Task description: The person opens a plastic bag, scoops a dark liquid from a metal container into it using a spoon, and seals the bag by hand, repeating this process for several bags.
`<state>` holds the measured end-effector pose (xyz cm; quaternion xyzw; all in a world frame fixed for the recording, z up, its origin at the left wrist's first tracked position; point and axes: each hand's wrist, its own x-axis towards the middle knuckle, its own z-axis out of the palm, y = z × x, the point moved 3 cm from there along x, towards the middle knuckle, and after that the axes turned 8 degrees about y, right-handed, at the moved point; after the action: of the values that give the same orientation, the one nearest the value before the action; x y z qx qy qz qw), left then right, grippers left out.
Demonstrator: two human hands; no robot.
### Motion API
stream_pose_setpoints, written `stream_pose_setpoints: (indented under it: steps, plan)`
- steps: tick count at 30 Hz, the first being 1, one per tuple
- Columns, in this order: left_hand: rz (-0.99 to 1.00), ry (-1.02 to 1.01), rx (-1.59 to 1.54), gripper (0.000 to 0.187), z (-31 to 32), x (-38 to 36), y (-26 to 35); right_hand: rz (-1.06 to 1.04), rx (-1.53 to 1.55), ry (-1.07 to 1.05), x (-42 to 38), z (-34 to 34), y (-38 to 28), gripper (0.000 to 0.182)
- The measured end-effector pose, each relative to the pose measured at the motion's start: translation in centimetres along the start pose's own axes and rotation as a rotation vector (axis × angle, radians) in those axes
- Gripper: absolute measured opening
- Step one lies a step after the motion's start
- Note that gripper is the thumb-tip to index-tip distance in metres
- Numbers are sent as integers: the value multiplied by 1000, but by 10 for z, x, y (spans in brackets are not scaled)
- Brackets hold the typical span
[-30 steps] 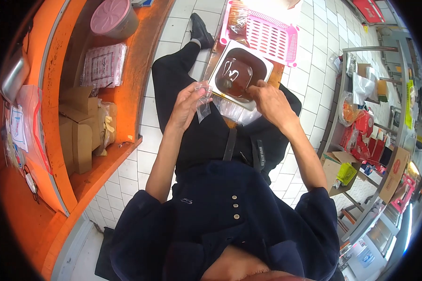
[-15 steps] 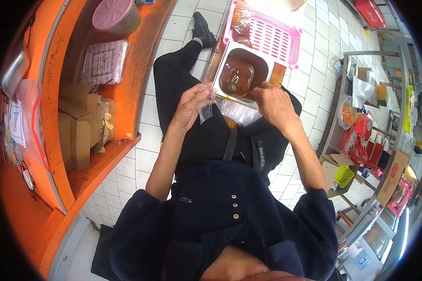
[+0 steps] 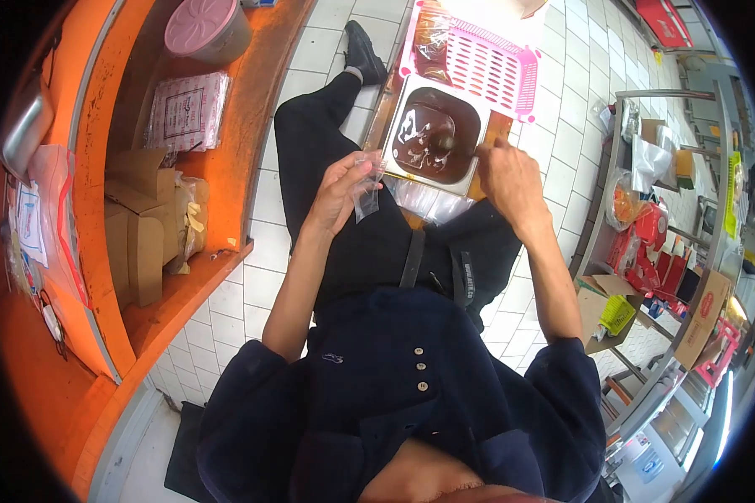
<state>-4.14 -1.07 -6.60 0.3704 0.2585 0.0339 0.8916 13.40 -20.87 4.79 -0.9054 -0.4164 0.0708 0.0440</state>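
My left hand (image 3: 341, 191) is closed on a small clear plastic bag (image 3: 367, 199), which hangs from the fingertips left of the pan. A rectangular metal pan (image 3: 392, 159) holds glossy dark brown sauce (image 3: 419, 151). Beside the pan's right rim, my right hand (image 3: 512, 184) is closed with its fingertips near the edge. A dim round shape, like the bowl of a spoon (image 3: 447, 144), shows in the sauce. It lines up with my right fingers, but its handle is hard to see. More clear plastic bags (image 3: 432, 201) lie against the pan's near side.
Beyond the pan is a pink perforated basket (image 3: 491, 71) with a filled clear bag (image 3: 432, 38). To the left, an orange shelf (image 3: 193, 306) holds cardboard boxes (image 3: 143, 226), packets (image 3: 189, 111) and a lidded tub (image 3: 205, 29). A metal rack (image 3: 646, 226) stands right.
My right hand has moved right, from over the pan's near right corner to beside its rim. The round shape in the sauce has shifted right too. My left hand stays put with the bag.
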Motion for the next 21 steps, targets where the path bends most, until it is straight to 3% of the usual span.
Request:
stream_pose_setpoints:
  steps: [2, 5, 9, 11, 15, 21]
  plan:
    - [-4, 12, 4, 47, 0, 0, 0, 85, -51, 33, 5, 1, 5, 28]
    - [2, 21, 17, 47, -1, 2, 0, -82, 51, 53, 5, 18, 0, 23]
    - [16, 24, -6, 45, 2, 1, 2, -91, 151, -30, -3, 2, -5, 21]
    - [30, 37, -3, 46, 4, 1, 3, 49, 41, -23, 1, 1, 6, 21]
    - [28, 34, -5, 46, 2, 3, 3, 44, 38, 60, 8, 12, 4, 23]
    - [38, 39, -5, 45, 3, 1, 3, -150, 175, -55, -6, -4, 0, 29]
